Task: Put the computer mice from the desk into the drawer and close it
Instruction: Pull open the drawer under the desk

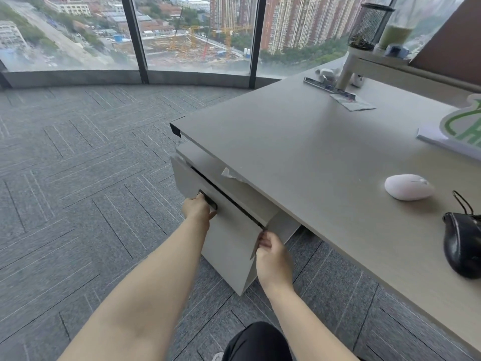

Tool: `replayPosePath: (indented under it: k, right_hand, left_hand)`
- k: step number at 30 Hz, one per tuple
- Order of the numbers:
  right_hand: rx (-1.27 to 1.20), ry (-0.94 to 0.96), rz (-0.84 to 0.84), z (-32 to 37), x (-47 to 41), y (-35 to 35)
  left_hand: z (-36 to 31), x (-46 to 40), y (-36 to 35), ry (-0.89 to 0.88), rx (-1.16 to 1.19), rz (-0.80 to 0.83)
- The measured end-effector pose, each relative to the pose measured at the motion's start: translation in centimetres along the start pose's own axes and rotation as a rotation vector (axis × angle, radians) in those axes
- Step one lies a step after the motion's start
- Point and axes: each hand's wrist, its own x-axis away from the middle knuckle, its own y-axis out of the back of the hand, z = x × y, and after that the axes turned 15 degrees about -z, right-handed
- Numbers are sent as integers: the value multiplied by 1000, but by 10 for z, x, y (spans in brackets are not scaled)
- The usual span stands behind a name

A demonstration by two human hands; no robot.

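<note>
- Left grip: the fingers hook into the dark recessed handle on the drawer front, closed on it.
- Right grip: the fingers curl around the near upper corner of the drawer front, clamped on its edge.
- Drawer: it sits below the desk, at the desk's near-left corner; a narrow dark gap shows along the top of its front, so it stands only slightly ajar.
- White mouse: it lies on the desk top, well to the right of the drawer and well apart from both hands.
- Black mouse: it lies on the desk top too, nearer the viewer than the white mouse and at the picture's right edge, with a dark cord looping off its far end.
- Both mice rest above the level of the drawer, and neither hand touches them.
- Grey carpet covers the floor left of the drawer.
</note>
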Motion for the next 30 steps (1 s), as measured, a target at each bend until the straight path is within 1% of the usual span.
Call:
replayPosePath:
  k: [4, 10, 14, 18, 23, 28, 30]
  right_hand:
    - [7, 30, 91, -5, 26, 3]
    - [-32, 32, 229, -19, 78, -17]
    - [-32, 34, 425, -26, 115, -29]
    - [-17, 45, 637, -24, 144, -38]
    - [9, 62, 773, -25, 173, -46]
    - [22, 94, 806, -24, 185, -48]
    - [27, 117, 820, -23, 187, -46]
  left_hand:
    - [5, 2, 43, 3, 9, -12]
    - [9, 1, 132, -48, 45, -27]
    - [10, -5, 203, -53, 57, -80]
    - [10, -12, 256, -63, 42, -106]
    - [12, -7, 297, -72, 41, -120]
    - [14, -9, 316, -88, -5, -154]
    - [13, -2, 318, -123, -71, -224]
